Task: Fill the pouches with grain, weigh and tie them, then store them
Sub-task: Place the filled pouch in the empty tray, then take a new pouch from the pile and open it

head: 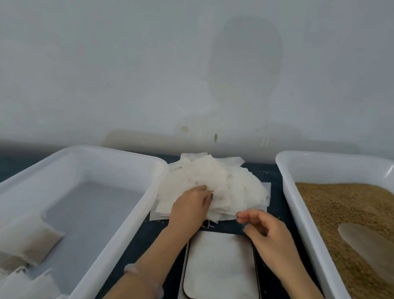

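A loose heap of empty white pouches (214, 183) lies at the back of the dark table. My left hand (190, 206) rests flat on the heap's near edge, fingers pressing on the pouches. My right hand (259, 226) hovers just right of it, thumb and forefinger pinched at the edge of a pouch in the heap. Below both hands sits the scale (223, 268) with a bare grey platform. A white tray (285, 164) on the right holds brown grain (347, 203) and a translucent scoop (371, 245). The white tray (116, 155) on the left holds several filled pouches (26, 238).
A pale wall rises right behind the table. The two trays flank the scale closely, leaving a narrow strip of dark table (148, 242) between them. A bead bracelet (144, 281) circles my left wrist.
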A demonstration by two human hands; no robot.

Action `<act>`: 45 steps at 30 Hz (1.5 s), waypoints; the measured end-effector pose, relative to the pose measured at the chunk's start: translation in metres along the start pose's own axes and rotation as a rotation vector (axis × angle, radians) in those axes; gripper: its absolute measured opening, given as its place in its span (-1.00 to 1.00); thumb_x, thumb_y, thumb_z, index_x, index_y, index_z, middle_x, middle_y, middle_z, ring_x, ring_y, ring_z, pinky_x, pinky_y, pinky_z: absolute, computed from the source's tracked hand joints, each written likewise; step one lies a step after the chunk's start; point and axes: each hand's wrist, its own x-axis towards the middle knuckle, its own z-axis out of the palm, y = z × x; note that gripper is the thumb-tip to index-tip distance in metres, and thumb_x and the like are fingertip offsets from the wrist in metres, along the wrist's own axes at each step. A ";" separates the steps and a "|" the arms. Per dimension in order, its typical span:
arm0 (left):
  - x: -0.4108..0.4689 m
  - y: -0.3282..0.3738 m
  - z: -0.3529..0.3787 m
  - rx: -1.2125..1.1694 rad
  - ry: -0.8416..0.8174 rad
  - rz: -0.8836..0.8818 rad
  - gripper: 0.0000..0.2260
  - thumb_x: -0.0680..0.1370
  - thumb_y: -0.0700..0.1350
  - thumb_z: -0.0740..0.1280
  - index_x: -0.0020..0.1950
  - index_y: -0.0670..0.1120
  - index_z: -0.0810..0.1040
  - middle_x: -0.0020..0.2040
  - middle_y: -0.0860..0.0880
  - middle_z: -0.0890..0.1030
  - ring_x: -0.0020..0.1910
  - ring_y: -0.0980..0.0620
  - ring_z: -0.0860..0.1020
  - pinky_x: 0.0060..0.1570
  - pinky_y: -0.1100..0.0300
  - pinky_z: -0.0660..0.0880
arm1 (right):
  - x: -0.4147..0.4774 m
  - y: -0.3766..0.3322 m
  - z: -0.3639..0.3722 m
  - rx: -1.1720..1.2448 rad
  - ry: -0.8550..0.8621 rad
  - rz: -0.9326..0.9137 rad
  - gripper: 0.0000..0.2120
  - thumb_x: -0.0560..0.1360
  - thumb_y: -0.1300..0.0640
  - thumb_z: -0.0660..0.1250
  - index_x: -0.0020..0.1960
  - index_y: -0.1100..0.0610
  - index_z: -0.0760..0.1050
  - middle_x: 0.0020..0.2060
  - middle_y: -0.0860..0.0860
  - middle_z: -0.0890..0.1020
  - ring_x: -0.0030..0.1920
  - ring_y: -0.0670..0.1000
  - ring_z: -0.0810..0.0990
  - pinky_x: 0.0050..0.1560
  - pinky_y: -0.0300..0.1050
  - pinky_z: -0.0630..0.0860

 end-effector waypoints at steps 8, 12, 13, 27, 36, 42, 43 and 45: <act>-0.005 -0.005 0.001 -0.408 0.069 -0.246 -0.76 0.49 -0.03 0.45 0.14 0.00 0.68 0.15 0.14 0.64 0.12 0.17 0.57 0.03 0.51 0.35 | -0.008 0.004 -0.001 0.004 -0.027 0.032 -0.73 0.54 0.33 0.36 0.05 -0.03 0.62 -0.11 -0.28 0.68 -0.04 -0.26 0.63 0.04 -0.30 0.57; -0.005 -0.001 0.002 -0.551 0.071 -0.336 -0.84 0.46 0.04 0.46 -0.25 0.05 0.54 -0.25 0.35 0.57 -0.27 0.32 0.53 -0.36 0.49 0.35 | -0.007 0.007 -0.002 0.012 0.012 0.044 -0.71 0.53 0.35 0.35 0.03 -0.03 0.62 -0.11 -0.27 0.69 -0.03 -0.24 0.64 0.06 -0.26 0.56; -0.006 -0.001 0.003 -0.545 0.084 -0.325 -0.75 0.48 0.06 0.44 -0.32 0.04 0.46 -0.41 0.30 0.49 -0.39 0.25 0.47 -0.41 0.46 0.33 | -0.007 0.007 -0.002 0.012 0.017 0.044 -0.71 0.53 0.36 0.35 0.03 -0.03 0.62 -0.11 -0.27 0.69 -0.03 -0.24 0.64 0.07 -0.25 0.56; -0.016 0.014 -0.026 -1.316 0.042 -0.405 -0.74 0.55 -0.07 0.39 0.21 -0.12 0.54 0.11 -0.06 0.67 0.08 -0.05 0.65 -0.05 0.03 0.64 | -0.008 0.002 -0.007 0.150 0.055 -0.007 -0.78 0.58 0.17 0.33 0.18 -0.03 0.57 0.02 -0.23 0.70 0.08 -0.17 0.65 0.10 -0.21 0.58; -0.062 0.040 -0.041 -1.110 -0.117 -0.348 -0.76 0.50 -0.04 0.42 0.12 -0.09 0.56 0.02 -0.01 0.70 -0.01 -0.01 0.69 -0.08 -0.03 0.65 | -0.014 -0.014 -0.005 0.387 0.010 0.090 -0.76 0.53 -0.03 0.34 0.11 0.01 0.66 -0.04 -0.03 0.74 -0.02 -0.04 0.72 -0.07 -0.21 0.64; -0.066 0.040 -0.043 -0.969 -0.104 -0.297 -0.80 0.54 -0.08 0.42 0.11 -0.13 0.58 -0.01 -0.10 0.69 0.01 -0.17 0.66 0.06 -0.19 0.60 | -0.015 -0.017 -0.009 0.510 0.054 0.156 -0.77 0.40 0.16 0.48 0.06 0.06 0.65 -0.13 0.01 0.75 -0.09 -0.02 0.74 -0.17 -0.32 0.61; -0.066 0.039 -0.044 -0.996 -0.108 -0.294 -0.81 0.54 -0.09 0.43 0.11 -0.11 0.59 -0.02 -0.07 0.71 0.00 -0.12 0.67 0.06 -0.14 0.61 | -0.016 -0.019 -0.010 0.537 0.047 0.159 -0.70 0.32 0.11 0.50 0.05 0.08 0.64 -0.14 0.04 0.75 -0.09 0.00 0.74 -0.17 -0.30 0.62; -0.065 0.037 -0.045 -1.052 -0.117 -0.290 -0.81 0.52 -0.10 0.44 0.11 -0.09 0.59 -0.02 -0.05 0.72 -0.01 -0.09 0.69 0.03 -0.07 0.64 | -0.015 -0.019 -0.011 0.574 0.065 0.178 -0.59 0.19 0.07 0.54 0.02 0.14 0.62 -0.18 0.11 0.75 -0.13 0.02 0.74 -0.17 -0.27 0.64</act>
